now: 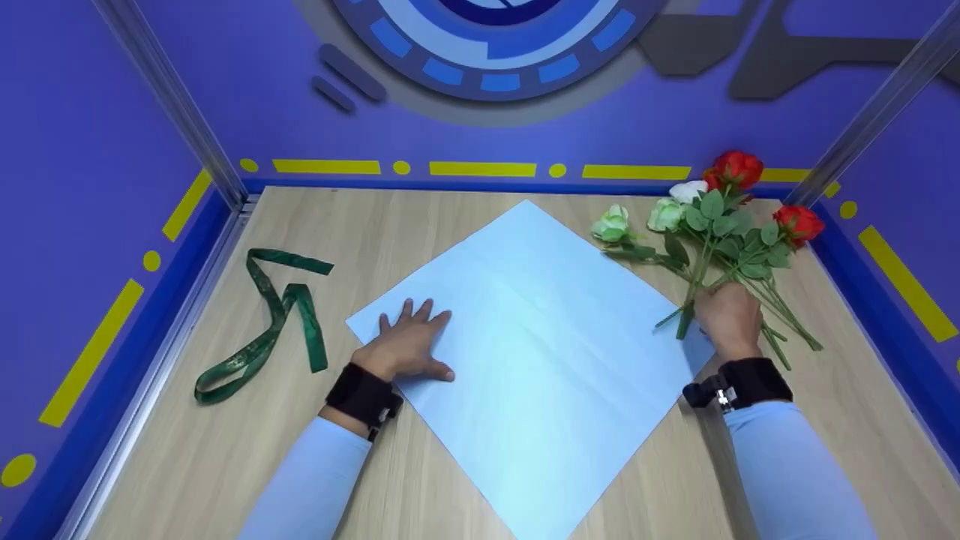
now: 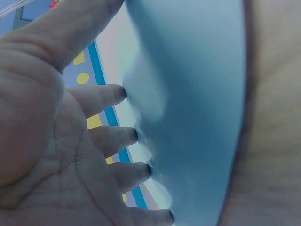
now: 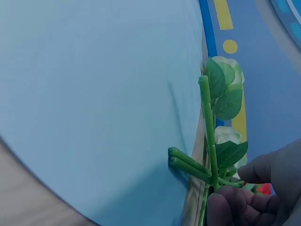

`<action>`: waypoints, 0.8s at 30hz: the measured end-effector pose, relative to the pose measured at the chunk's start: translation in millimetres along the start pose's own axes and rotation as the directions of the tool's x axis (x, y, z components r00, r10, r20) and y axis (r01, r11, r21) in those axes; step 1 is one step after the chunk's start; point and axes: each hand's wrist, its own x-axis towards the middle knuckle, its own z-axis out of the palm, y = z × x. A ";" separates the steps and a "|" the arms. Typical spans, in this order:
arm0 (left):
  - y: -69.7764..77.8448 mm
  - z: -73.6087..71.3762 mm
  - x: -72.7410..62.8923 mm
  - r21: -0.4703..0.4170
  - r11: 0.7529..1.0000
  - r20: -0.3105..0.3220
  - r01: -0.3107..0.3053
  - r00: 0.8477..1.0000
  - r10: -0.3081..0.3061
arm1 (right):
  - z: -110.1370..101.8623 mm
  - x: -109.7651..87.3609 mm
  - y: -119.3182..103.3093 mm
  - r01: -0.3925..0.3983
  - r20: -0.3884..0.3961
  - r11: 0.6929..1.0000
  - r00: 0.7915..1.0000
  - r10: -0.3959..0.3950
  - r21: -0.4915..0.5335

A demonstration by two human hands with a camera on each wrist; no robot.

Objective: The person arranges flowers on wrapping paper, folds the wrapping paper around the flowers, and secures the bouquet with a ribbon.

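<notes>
A light blue square sheet of paper lies cornerwise on the table. My left hand rests on its left corner, fingers spread and straight; in the left wrist view the fingertips press on the paper. At the paper's right corner my right hand pinches green stems of artificial roses. Their cut stem ends stick out over the paper in the right wrist view. Beyond that hand spread the leaves, a red rose, another red rose and pale green-white roses.
A dark green ribbon lies in loose folds on the wooden table, left of the paper. Blue panels with yellow marks wall the table at the back and both sides. One pale rose lies near the paper's upper right edge.
</notes>
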 end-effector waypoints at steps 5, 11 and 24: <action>0.0 0.1 0.0 -0.001 1.000 0.001 -0.001 1.000 0.001 | 2.6 8.9 2.8 -0.049 0.011 0.999 0.999 0.049 -0.001; 0.5 0.3 -0.3 -0.003 1.000 -0.006 0.000 1.000 0.000 | 4.3 14.2 5.1 -0.094 0.042 0.995 0.995 0.093 0.034; 0.0 0.2 0.0 0.006 1.000 -0.005 0.000 1.000 0.000 | 4.0 16.4 3.2 -0.272 0.139 0.933 0.960 0.244 0.237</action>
